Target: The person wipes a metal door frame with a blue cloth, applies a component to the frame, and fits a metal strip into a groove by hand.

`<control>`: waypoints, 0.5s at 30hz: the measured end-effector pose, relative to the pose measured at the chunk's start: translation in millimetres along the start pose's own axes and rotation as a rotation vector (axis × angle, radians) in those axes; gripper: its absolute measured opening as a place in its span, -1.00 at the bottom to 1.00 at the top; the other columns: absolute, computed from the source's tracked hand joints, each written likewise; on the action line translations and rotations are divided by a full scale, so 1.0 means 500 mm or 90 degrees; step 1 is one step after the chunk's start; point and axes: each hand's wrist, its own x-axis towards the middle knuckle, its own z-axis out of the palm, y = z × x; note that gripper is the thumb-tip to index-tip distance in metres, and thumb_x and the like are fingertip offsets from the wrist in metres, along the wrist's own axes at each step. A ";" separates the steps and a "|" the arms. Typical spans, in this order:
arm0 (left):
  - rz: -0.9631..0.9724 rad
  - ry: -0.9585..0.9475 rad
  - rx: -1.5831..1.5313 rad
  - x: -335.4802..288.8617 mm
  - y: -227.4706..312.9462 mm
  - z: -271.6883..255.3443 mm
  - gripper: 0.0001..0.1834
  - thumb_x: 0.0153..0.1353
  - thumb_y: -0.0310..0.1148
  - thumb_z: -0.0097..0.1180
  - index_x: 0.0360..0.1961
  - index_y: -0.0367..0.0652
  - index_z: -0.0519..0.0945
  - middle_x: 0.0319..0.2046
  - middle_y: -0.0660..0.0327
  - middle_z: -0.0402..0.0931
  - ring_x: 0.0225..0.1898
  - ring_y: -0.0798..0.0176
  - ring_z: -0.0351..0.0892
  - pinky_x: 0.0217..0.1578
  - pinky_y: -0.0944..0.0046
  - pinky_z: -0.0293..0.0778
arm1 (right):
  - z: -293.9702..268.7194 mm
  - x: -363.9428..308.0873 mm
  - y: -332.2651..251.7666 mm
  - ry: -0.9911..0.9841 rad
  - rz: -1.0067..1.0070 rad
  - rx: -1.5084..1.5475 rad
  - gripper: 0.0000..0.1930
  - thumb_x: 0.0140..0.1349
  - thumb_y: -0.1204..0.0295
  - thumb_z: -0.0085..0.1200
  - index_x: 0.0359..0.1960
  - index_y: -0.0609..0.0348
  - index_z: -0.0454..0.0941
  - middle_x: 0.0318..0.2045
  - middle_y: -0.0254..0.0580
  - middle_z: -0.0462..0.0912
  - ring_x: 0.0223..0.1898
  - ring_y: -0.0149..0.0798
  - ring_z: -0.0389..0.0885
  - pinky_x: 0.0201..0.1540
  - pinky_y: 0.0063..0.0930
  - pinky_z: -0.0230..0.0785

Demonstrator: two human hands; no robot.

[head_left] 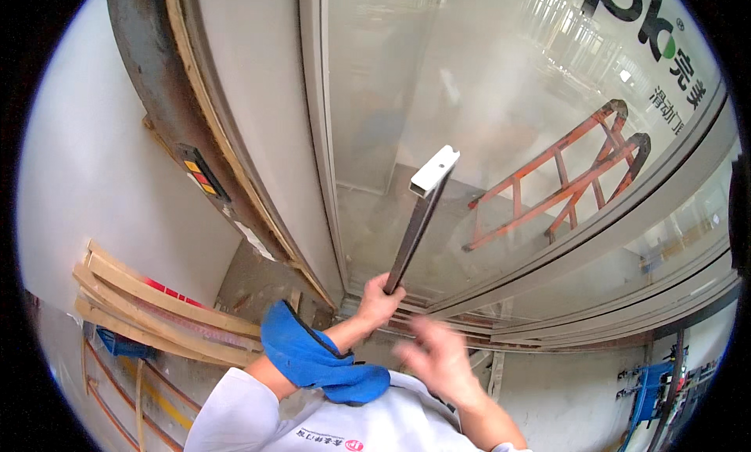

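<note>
My left hand (379, 302) is closed around the lower part of a long dark bar (412, 233), which stands up at a slight tilt in front of the glass. Across the bar's upper end sits a short white hollow profile (435, 173) with a small round hole. To the right of the bar's lower end is my right hand (438, 358), smeared by motion; how its fingers are set is hard to make out. A blue cloth (313, 350) hangs over my left forearm and against my shirt.
A large glass panel (375, 100) in a grey frame (317, 100) rises ahead. An orange stepladder (559, 170) shows through or in the glass. Wooden strips (172, 303) lie at left, below a curved dark beam (149, 84). Blue racking (653, 389) stands at lower right.
</note>
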 end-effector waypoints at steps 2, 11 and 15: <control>0.052 0.021 -0.007 0.002 -0.002 -0.013 -0.87 0.13 -0.45 0.21 -0.43 -0.27 0.53 -0.60 0.25 0.40 -0.49 0.36 0.40 -0.43 0.23 0.36 | -0.062 0.085 -0.047 0.225 0.033 0.097 -0.25 -0.04 0.40 0.46 0.22 0.37 0.40 -0.19 0.01 0.62 -0.44 -0.18 0.58 -0.38 -0.29 0.50; 0.311 0.036 0.285 0.004 0.186 -0.136 -0.53 0.07 -0.24 0.44 -0.07 -0.27 0.58 -0.23 -0.05 0.63 -0.18 -0.16 0.63 -0.15 0.03 0.53 | -0.176 0.321 -0.167 0.203 -0.223 0.152 -0.72 0.11 0.60 0.21 -0.13 0.33 0.48 -0.45 0.06 0.56 -0.51 0.04 0.54 -0.42 -0.21 0.41; 0.260 0.001 0.196 0.010 0.156 -0.167 -0.56 0.05 -0.35 0.47 -0.07 -0.29 0.61 -0.18 0.00 0.67 -0.17 0.10 0.67 -0.13 0.12 0.54 | -0.150 0.337 -0.160 0.020 -0.156 0.249 -0.81 0.14 0.57 0.21 -0.22 0.37 0.55 -0.45 0.04 0.62 -0.47 -0.09 0.61 -0.37 -0.29 0.48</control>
